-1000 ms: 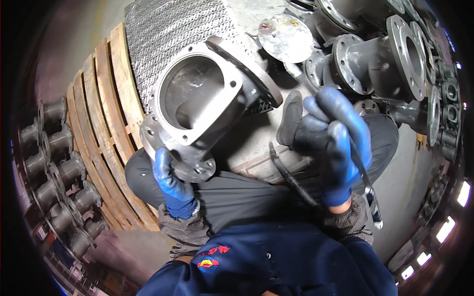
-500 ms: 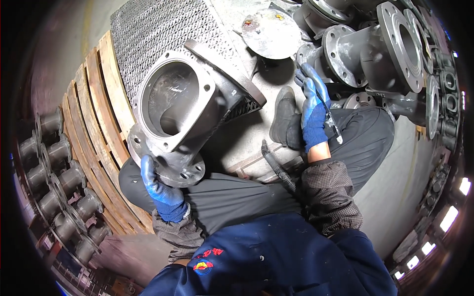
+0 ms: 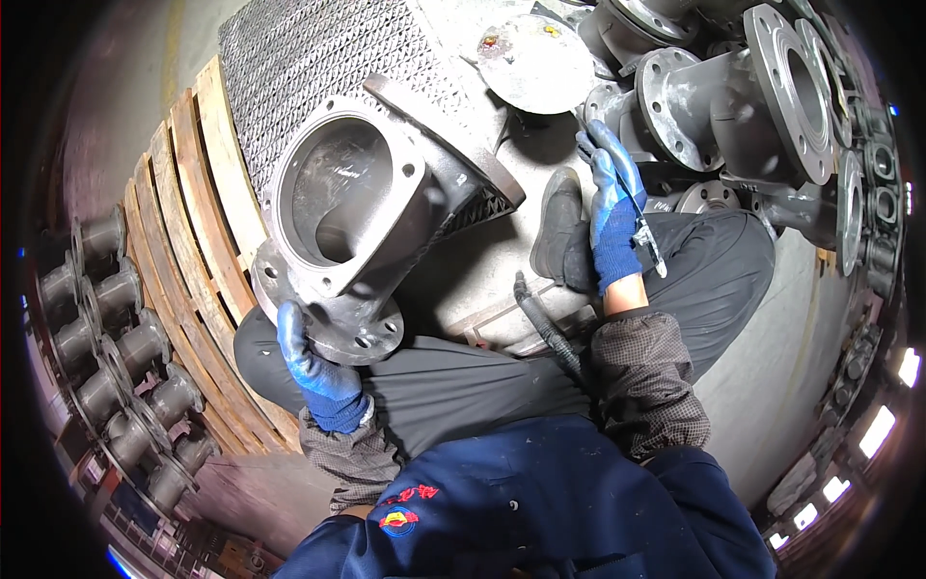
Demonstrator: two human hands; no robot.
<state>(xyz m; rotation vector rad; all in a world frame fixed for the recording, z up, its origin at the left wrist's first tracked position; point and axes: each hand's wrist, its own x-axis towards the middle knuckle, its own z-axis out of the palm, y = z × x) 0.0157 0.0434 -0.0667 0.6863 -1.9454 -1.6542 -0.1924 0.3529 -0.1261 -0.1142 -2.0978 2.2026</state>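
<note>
A grey cast-metal valve body (image 3: 352, 261) with a wide round opening and bolt-holed flanges stands tilted in front of me at the left. My left hand (image 3: 323, 372), in a blue coated glove, grips the rim of its lower flange; part of the fingers is hidden by the edge-on angle. My right hand (image 3: 613, 207), gloved alike, is held up to the right of the casting, apart from it. A thin dark spatula-like tool (image 3: 654, 249) with a pale tip rests in it, its far part hidden by the fingers. The fingers look mostly straight and close together.
Under the casting lies a metal mesh grate (image 3: 318, 58), with a wooden pallet (image 3: 183, 193) at its left. A round plate (image 3: 535, 68) smeared with white stands ahead. Flanged pipe fittings (image 3: 680, 106) crowd the right, others (image 3: 106, 347) the far left. A dark hose-like piece (image 3: 548, 323) lies by my leg.
The tool in my right hand has turned slightly. The whole view has shifted a little; my left hand and the casting keep the same place relative to each other.
</note>
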